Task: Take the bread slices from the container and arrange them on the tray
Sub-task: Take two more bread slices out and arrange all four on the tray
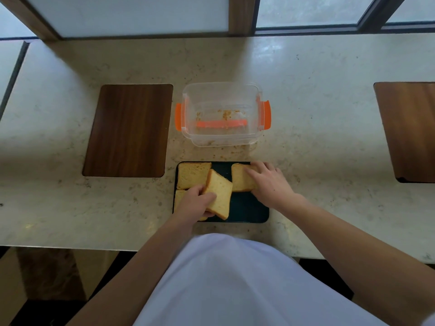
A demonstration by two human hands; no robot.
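A dark tray [249,209] lies on the counter right in front of me. One bread slice [193,175] lies flat in its far left corner. My left hand [196,203] grips a tilted slice [220,195] above the tray's middle, and partly hides another slice [179,196] at the near left. My right hand [268,182] rests with its fingers flat on a slice [240,178] at the far right of the tray. The clear container [221,114] with orange clips stands behind the tray and holds only crumbs.
A dark wooden inset [128,130] is set into the marble counter to the left, another wooden inset [409,130] at the far right. Crumbs lie between container and tray. Windows run along the counter's far edge.
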